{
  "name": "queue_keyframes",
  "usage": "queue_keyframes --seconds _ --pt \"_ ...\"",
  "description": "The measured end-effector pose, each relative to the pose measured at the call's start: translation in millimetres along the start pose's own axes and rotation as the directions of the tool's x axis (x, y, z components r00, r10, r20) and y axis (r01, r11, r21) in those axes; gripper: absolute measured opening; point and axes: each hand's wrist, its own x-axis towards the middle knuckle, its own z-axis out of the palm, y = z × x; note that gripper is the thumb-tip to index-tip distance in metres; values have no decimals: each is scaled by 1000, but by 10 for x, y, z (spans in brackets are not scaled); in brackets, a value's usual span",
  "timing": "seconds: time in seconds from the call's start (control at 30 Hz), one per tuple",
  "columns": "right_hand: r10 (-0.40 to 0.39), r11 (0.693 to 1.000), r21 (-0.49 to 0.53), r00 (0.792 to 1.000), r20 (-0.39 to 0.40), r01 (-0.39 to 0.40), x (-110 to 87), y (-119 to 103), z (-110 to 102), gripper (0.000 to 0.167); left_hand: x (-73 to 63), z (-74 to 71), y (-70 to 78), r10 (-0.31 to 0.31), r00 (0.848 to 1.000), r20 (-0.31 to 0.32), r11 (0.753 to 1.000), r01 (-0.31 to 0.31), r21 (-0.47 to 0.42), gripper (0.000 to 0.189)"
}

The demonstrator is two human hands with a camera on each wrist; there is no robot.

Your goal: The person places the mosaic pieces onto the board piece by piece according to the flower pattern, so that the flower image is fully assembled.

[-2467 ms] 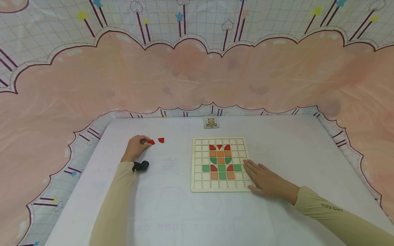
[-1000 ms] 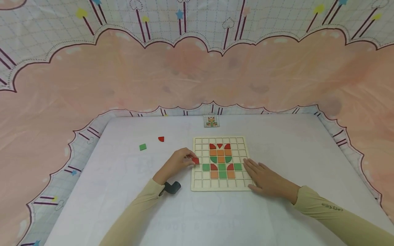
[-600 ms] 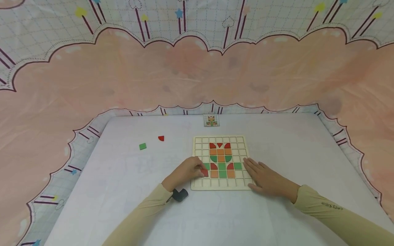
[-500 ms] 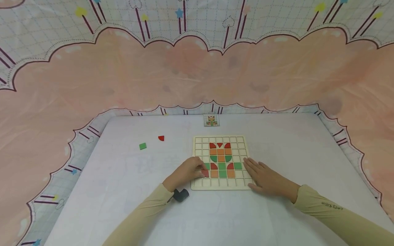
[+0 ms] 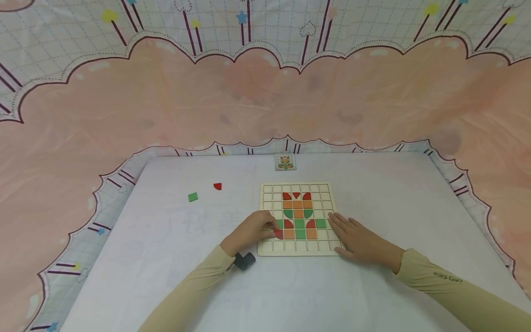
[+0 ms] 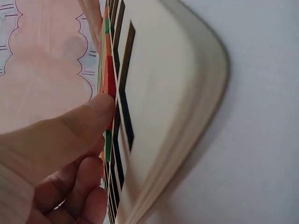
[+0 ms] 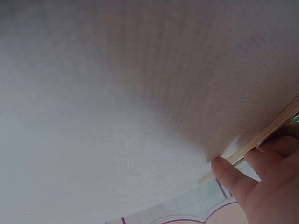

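Observation:
My left hand (image 5: 250,229) pinches a red quarter-circle tile (image 5: 279,234) between thumb and fingers, in a cell at the lower left of the wooden grid board (image 5: 298,251). In the left wrist view the thumb (image 6: 100,112) presses at the red tile's edge, partly covering it. That cell lies just left of an orange square tile (image 5: 289,234) and below a green square tile (image 5: 280,224), which the fingertips partly hide. My right hand (image 5: 361,242) lies flat with straight fingers on the board's right edge. Red, orange and green tiles form a flower-like pattern on the board.
A loose green square tile (image 5: 192,197) and a red quarter-circle tile (image 5: 217,186) lie on the white table (image 5: 186,286), left of the board. A small pattern card (image 5: 285,162) stands behind the board. A patterned cloth (image 5: 249,101) hangs beyond.
My left hand has carried the red tile from the table's left side onto the board, then down to the lower-left cell, where it has turned slightly. The right hand has stayed put.

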Motion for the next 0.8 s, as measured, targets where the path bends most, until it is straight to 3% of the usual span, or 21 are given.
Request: queue_keyframes --seconds 0.33,0.53,0.67,0.8 --pt "-1 1000 1 1000 5 1 -1 1 -2 72 32 -2 12 -8 1000 -9 1000 8 1 10" --pt "-13 1000 -10 1000 -16 13 1 4 6 72 53 -24 -106 -37 999 -11 998 36 -58 13" --pt "-21 1000 -12 999 -28 21 5 -7 2 71 60 -200 -192 -99 994 -42 990 94 -106 14" --pt "-19 1000 -13 999 -34 19 0 -3 5 71 44 -472 -350 -139 981 -138 988 127 -92 16"
